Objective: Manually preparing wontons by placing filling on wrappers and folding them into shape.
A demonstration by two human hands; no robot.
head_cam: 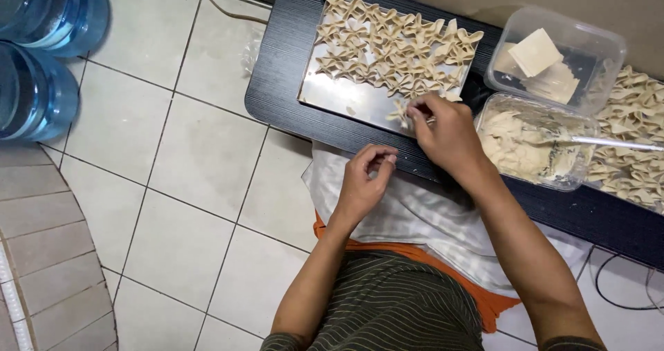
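1. Dough, pale and thin, makes up the folded dumpling (401, 111) that the right hand (446, 133) pinches at the near edge of the metal tray (346, 100); its fingertips are closed on the piece, which touches the tray.
2. Left hand (366, 178) hovers over the white cloth (415, 213) on the lap, fingers curled loosely toward the thumb, and I cannot tell whether it has anything between them.
3. Judging by its look, the dumpling is light, soft and easily torn or squashed; a light pinch at the gathered middle, not the flared wings, seems the safest hold.
4. Rows of finished dumplings (394, 47) fill the far part of the tray, so open room lies only along the bare near strip.
5. Just right of the hand stands a clear tub of filling (526, 147) with a spoon (615, 143), and behind it a tub of square wrappers (546, 60); both crowd that side.
6. Black bench (277, 67) ends close to the tray's near edge, with tiled floor (173, 185) below.
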